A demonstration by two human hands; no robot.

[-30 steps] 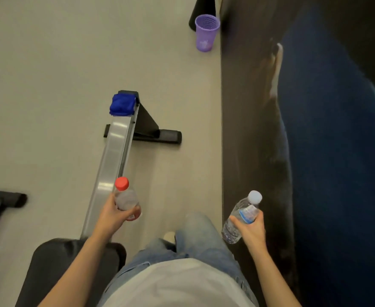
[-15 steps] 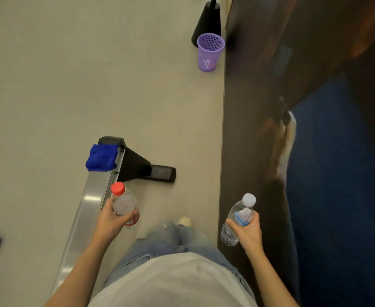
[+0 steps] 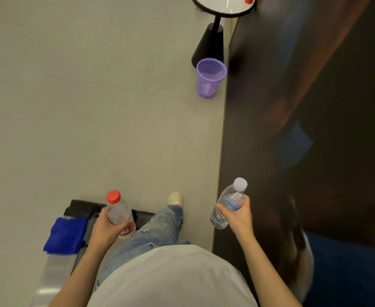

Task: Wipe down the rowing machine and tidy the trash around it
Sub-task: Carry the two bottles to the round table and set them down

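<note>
My left hand (image 3: 106,231) grips a clear plastic bottle with a red cap (image 3: 117,212), held upright. In my right hand (image 3: 237,214) is a second clear bottle with a white cap and a blue label (image 3: 230,201), tilted slightly. The rowing machine's silver rail (image 3: 53,275) runs out of the bottom left, and a folded blue cloth (image 3: 65,234) lies on its end by the black foot (image 3: 82,207). A purple mesh bin (image 3: 209,77) stands on the floor far ahead, beside the dark wall.
A small round table with a black cone base (image 3: 211,44) stands right behind the bin. A dark wall panel (image 3: 293,129) runs along the right side. Pale grey floor (image 3: 82,107) stretches between me and the bin. My shoe (image 3: 175,198) steps forward.
I have walked forward with both bottles still in my hands. The rail and blue cloth slid down to the bottom left, and the purple bin has come closer.
</note>
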